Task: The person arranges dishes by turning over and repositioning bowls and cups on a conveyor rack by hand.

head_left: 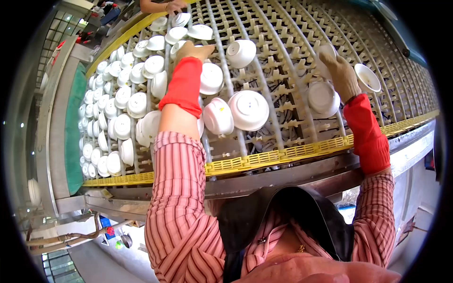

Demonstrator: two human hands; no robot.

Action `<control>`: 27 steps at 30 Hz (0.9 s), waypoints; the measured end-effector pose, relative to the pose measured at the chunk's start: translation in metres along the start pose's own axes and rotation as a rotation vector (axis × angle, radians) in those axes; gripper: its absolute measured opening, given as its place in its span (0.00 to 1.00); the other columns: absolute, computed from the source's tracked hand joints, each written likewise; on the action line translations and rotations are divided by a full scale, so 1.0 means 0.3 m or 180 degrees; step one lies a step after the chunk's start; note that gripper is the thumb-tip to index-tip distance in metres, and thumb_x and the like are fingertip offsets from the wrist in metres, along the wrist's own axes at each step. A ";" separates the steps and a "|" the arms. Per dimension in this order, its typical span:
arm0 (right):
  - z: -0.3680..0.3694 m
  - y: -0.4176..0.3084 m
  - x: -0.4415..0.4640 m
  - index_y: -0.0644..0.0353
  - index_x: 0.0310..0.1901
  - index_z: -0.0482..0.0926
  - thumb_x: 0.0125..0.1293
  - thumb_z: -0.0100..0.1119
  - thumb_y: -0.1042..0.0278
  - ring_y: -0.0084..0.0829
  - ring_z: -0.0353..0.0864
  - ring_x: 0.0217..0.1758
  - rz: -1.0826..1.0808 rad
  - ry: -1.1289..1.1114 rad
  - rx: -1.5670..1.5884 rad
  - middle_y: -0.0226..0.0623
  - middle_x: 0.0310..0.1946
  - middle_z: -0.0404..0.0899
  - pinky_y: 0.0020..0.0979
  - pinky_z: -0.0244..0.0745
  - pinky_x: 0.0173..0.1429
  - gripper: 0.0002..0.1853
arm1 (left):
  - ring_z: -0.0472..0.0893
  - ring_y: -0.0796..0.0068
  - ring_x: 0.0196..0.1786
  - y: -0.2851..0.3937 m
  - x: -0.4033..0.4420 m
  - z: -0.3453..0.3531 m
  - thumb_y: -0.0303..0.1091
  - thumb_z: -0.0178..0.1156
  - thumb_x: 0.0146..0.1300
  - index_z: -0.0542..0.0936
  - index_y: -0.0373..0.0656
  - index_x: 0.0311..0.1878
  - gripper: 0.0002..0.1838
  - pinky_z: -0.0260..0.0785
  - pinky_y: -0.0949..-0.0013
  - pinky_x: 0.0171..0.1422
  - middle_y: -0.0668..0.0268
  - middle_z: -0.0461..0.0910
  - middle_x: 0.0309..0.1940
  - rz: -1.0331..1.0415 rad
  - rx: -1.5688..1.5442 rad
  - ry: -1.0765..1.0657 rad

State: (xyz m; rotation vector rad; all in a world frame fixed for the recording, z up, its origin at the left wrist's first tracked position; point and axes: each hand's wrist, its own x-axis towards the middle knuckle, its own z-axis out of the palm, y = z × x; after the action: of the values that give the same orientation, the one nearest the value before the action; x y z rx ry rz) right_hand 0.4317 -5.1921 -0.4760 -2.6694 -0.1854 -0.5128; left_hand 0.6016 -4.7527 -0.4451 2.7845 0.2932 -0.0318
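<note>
My left hand [192, 51], in a tan glove with a red cuff, reaches in among white bowls. Its thumb is spread away from the fingers. A partly covered bowl [176, 48] sits against its left side, and a larger upside-down bowl [211, 79] lies just below it. My right hand [340, 74], gloved the same way, grips the edge of a tilted white bowl [326, 55]. Below that hand sits a round white bowl [324, 98], and to its right an oval white dish [367, 78] leans on the pegs.
A wide pegged conveyor [292, 61] has a yellow edge guard [283, 154] along my side. Many white bowls [137, 104] crowd its left part beside a green curtain [75, 127]. Another person's hand [175, 6] is at the far edge. A metal rail [264, 179] runs before me.
</note>
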 end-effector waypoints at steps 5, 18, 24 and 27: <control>0.012 -0.125 0.182 0.62 0.68 0.83 0.75 0.77 0.66 0.54 0.97 0.50 -0.0838 0.0792 0.0344 0.54 0.49 0.94 0.48 0.93 0.52 0.24 | 0.85 0.49 0.74 0.030 0.005 -0.018 0.49 0.83 0.54 0.78 0.28 0.77 0.51 0.72 0.57 0.82 0.41 0.84 0.72 0.0300 -0.1081 0.0211; -0.192 0.189 -0.075 0.62 0.66 0.86 0.76 0.67 0.41 0.54 0.91 0.59 0.1011 -0.0865 -0.1210 0.55 0.57 0.91 0.51 0.83 0.62 0.32 | 0.79 0.48 0.80 -0.029 -0.473 -0.100 0.52 0.79 0.67 0.83 0.42 0.76 0.39 0.69 0.54 0.85 0.45 0.81 0.76 0.1976 -0.0224 -0.0520; -0.184 0.327 -0.137 0.58 0.59 0.89 0.80 0.64 0.47 0.53 0.92 0.50 0.0515 -0.0708 -0.1161 0.51 0.49 0.93 0.47 0.86 0.54 0.22 | 0.79 0.49 0.72 0.127 -0.840 -0.031 0.48 0.89 0.44 0.83 0.45 0.70 0.47 0.69 0.51 0.85 0.54 0.80 0.68 0.3559 0.0977 -0.0426; -0.235 0.175 -0.068 0.61 0.64 0.86 0.85 0.62 0.54 0.45 0.95 0.50 0.1662 -0.0443 0.0869 0.50 0.50 0.94 0.42 0.89 0.54 0.19 | 0.80 0.51 0.70 0.139 -0.805 -0.012 0.45 0.89 0.44 0.83 0.45 0.70 0.47 0.72 0.50 0.81 0.55 0.81 0.66 0.3523 0.1044 -0.0262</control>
State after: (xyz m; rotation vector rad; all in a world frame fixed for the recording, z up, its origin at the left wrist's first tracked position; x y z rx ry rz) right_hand 0.4006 -5.2704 -0.4436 -2.3532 0.3693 -0.1229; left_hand 0.3738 -4.8380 -0.4142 2.8280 -1.3647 0.0798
